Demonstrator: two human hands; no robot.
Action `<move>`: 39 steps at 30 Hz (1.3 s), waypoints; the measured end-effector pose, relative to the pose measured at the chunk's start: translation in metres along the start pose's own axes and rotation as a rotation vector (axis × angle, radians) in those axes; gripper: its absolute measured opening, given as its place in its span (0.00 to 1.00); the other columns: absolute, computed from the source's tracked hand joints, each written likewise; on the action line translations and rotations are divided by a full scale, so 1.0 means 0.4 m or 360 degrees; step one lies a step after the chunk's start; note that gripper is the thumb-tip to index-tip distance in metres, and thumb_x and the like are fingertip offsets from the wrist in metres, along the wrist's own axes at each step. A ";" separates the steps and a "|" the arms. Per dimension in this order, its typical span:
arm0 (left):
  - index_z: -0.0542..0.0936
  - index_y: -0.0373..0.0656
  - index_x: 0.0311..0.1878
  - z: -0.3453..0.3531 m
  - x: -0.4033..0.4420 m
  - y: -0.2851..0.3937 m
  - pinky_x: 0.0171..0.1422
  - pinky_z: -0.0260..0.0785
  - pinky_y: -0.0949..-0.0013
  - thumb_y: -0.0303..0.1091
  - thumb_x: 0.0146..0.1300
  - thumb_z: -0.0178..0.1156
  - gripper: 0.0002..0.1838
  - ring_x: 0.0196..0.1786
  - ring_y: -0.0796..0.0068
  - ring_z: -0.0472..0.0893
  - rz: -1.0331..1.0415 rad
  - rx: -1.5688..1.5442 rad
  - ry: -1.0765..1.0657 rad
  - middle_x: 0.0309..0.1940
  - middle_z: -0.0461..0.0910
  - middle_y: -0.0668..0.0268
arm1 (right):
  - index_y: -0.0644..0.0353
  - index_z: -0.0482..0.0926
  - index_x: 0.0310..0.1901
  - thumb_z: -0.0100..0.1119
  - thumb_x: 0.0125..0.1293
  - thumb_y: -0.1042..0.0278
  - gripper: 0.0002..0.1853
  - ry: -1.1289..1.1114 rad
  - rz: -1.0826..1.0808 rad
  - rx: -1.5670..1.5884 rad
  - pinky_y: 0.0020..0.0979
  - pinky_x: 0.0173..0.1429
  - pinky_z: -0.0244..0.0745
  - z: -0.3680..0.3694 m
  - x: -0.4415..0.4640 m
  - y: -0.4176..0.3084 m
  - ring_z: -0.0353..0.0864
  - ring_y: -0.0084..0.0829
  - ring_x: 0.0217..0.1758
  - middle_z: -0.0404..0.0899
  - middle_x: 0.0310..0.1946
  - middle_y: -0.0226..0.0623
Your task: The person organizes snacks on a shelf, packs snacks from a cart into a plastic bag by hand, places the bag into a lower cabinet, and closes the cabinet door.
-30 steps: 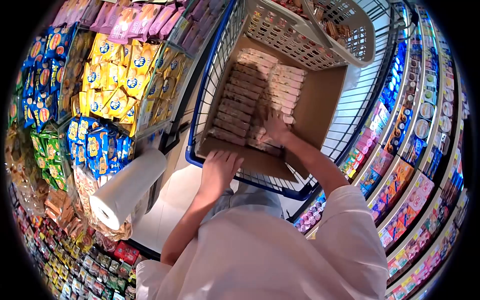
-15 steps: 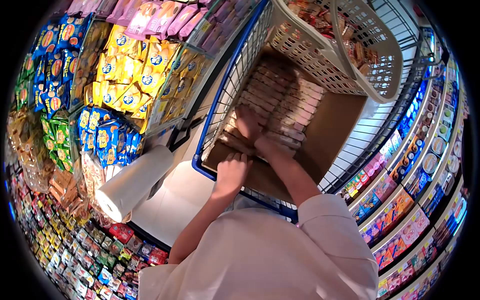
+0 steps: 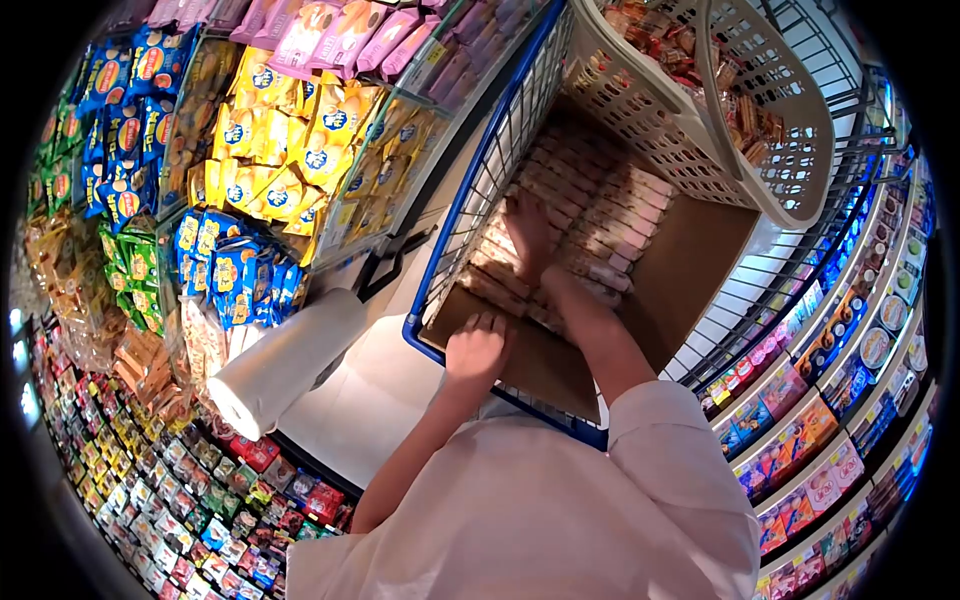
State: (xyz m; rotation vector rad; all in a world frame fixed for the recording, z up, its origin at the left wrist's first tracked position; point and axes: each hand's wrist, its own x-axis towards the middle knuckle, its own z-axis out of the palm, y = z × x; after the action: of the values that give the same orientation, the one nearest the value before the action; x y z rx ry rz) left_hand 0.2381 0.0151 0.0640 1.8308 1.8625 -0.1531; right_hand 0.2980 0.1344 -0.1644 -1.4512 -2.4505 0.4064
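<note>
A cardboard box (image 3: 694, 275) stands in a blue-rimmed shopping cart (image 3: 463, 190). Inside it lie two rows of pale pink wrapped packs (image 3: 622, 220). My left hand (image 3: 478, 346) rests on the near edge of the box, its fingers curled over the cardboard flap. Within the box, my right hand (image 3: 530, 235) reaches onto the left row of packs; it lies in shadow, and whether its fingers grip a pack is unclear.
A beige perforated basket (image 3: 800, 190) with wrapped snacks sits at the cart's far end. Snack bins with yellow packets (image 3: 290, 150) are on the left, above a white plastic roll (image 3: 290, 360). Stocked shelves (image 3: 800, 440) curve along the right.
My right hand has moved from the right side of the near packs to the left row. My left hand stays at the box edge. The whole view has shifted, with the cart now further right.
</note>
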 end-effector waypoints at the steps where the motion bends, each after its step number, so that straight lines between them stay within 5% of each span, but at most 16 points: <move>1: 0.75 0.40 0.31 0.002 0.000 0.000 0.36 0.72 0.63 0.39 0.55 0.54 0.11 0.38 0.63 0.76 0.0003 0.0026 -0.0001 0.30 0.76 0.61 | 0.67 0.73 0.39 0.49 0.51 0.71 0.14 -0.0018 0.0068 -0.0056 0.41 0.49 0.65 0.015 0.006 -0.007 0.69 0.43 0.46 0.71 0.40 0.47; 6: 0.74 0.40 0.31 -0.002 0.004 0.003 0.36 0.72 0.63 0.39 0.56 0.53 0.11 0.39 0.62 0.77 -0.0007 0.0002 -0.0039 0.29 0.76 0.61 | 0.68 0.74 0.39 0.47 0.50 0.74 0.14 -0.0275 -0.0012 -0.0267 0.36 0.45 0.69 -0.007 0.038 -0.018 0.71 0.44 0.44 0.71 0.38 0.52; 9: 0.74 0.40 0.29 -0.005 0.009 0.010 0.34 0.71 0.65 0.38 0.55 0.54 0.10 0.36 0.64 0.76 0.0048 -0.0003 -0.0001 0.28 0.76 0.61 | 0.67 0.73 0.39 0.51 0.52 0.71 0.13 -0.0168 -0.0111 0.0058 0.37 0.41 0.71 -0.067 0.034 0.038 0.75 0.42 0.37 0.74 0.33 0.50; 12: 0.74 0.41 0.29 -0.012 0.007 0.018 0.34 0.71 0.64 0.38 0.56 0.54 0.10 0.36 0.64 0.77 0.0037 0.0029 -0.0058 0.28 0.76 0.61 | 0.65 0.72 0.39 0.56 0.54 0.66 0.13 0.0124 0.0226 0.0683 0.39 0.37 0.71 -0.175 -0.010 0.075 0.77 0.40 0.31 0.76 0.28 0.47; 14: 0.74 0.41 0.30 -0.014 0.017 0.017 0.35 0.71 0.64 0.39 0.56 0.53 0.10 0.37 0.64 0.77 0.0052 0.0009 -0.0076 0.28 0.76 0.61 | 0.64 0.70 0.38 0.59 0.55 0.61 0.16 0.0375 0.0980 0.1423 0.39 0.32 0.71 -0.266 -0.001 0.107 0.77 0.42 0.29 0.76 0.26 0.46; 15: 0.74 0.41 0.30 -0.017 0.017 0.018 0.35 0.71 0.64 0.39 0.56 0.53 0.10 0.37 0.64 0.77 0.0063 0.0007 -0.0072 0.28 0.76 0.61 | 0.64 0.70 0.38 0.59 0.55 0.61 0.16 0.0385 0.0982 0.1415 0.39 0.32 0.71 -0.321 0.010 0.129 0.77 0.42 0.29 0.76 0.26 0.46; 22: 0.73 0.41 0.31 -0.003 0.009 0.008 0.35 0.71 0.60 0.43 0.59 0.51 0.13 0.35 0.61 0.78 0.0076 -0.0033 -0.0049 0.29 0.76 0.60 | 0.61 0.73 0.35 0.58 0.49 0.67 0.12 0.0375 0.0664 -0.0014 0.41 0.41 0.69 -0.341 0.040 0.286 0.74 0.42 0.35 0.73 0.27 0.42; 24: 0.73 0.42 0.32 -0.010 0.013 0.011 0.35 0.71 0.60 0.43 0.59 0.51 0.13 0.35 0.60 0.78 0.0085 -0.0030 -0.0013 0.28 0.76 0.60 | 0.62 0.75 0.32 0.51 0.53 0.69 0.08 0.0201 0.0329 -0.0375 0.41 0.46 0.68 -0.222 0.034 0.253 0.73 0.42 0.40 0.74 0.30 0.41; 25: 0.73 0.42 0.32 -0.022 0.012 0.019 0.35 0.71 0.60 0.43 0.59 0.51 0.13 0.35 0.61 0.78 0.0043 0.0015 -0.0086 0.28 0.76 0.59 | 0.63 0.74 0.36 0.50 0.51 0.71 0.10 -0.0243 0.0084 -0.0394 0.39 0.46 0.68 -0.172 0.038 0.220 0.73 0.43 0.41 0.74 0.32 0.44; 27: 0.73 0.42 0.32 -0.024 0.014 0.022 0.35 0.71 0.60 0.43 0.60 0.51 0.13 0.35 0.61 0.78 -0.0007 0.0066 -0.0148 0.27 0.76 0.59 | 0.65 0.74 0.38 0.48 0.50 0.73 0.12 -0.0515 -0.0137 -0.0516 0.38 0.46 0.69 -0.097 0.051 0.122 0.72 0.44 0.44 0.75 0.34 0.46; 31: 0.73 0.43 0.33 -0.021 0.008 0.026 0.35 0.71 0.61 0.43 0.59 0.51 0.13 0.36 0.61 0.77 -0.0039 0.0031 -0.0133 0.27 0.77 0.59 | 0.63 0.77 0.32 0.48 0.51 0.72 0.09 0.0083 0.0109 -0.0564 0.37 0.45 0.70 -0.002 0.040 0.019 0.72 0.38 0.47 0.75 0.38 0.46; 34: 0.73 0.43 0.33 -0.015 0.005 0.013 0.35 0.71 0.61 0.42 0.59 0.52 0.11 0.36 0.62 0.77 -0.0006 0.0008 -0.0091 0.28 0.77 0.59 | 0.64 0.77 0.30 0.48 0.52 0.73 0.08 -0.0339 0.0186 -0.0508 0.36 0.39 0.72 0.005 0.053 0.007 0.76 0.38 0.40 0.77 0.36 0.47; 38: 0.73 0.43 0.32 -0.007 0.003 0.008 0.33 0.71 0.60 0.40 0.57 0.54 0.10 0.33 0.61 0.78 0.0085 -0.0063 0.0030 0.27 0.76 0.59 | 0.63 0.77 0.30 0.48 0.52 0.74 0.07 -0.0266 0.0298 -0.0990 0.37 0.30 0.74 -0.152 0.047 0.005 0.78 0.39 0.31 0.77 0.28 0.46; 39: 0.73 0.43 0.32 -0.010 0.005 0.008 0.33 0.71 0.60 0.40 0.57 0.54 0.10 0.33 0.61 0.78 0.0092 -0.0071 0.0034 0.27 0.76 0.59 | 0.63 0.77 0.29 0.49 0.52 0.74 0.07 -0.0251 0.0291 -0.0533 0.37 0.26 0.74 -0.173 0.025 0.053 0.79 0.39 0.28 0.76 0.26 0.46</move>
State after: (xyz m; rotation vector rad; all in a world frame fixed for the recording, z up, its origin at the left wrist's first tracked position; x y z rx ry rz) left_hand 0.2402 0.0190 0.0676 1.8602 1.8105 -0.0714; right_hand 0.3357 0.1601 -0.1073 -1.8514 -2.6143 0.1531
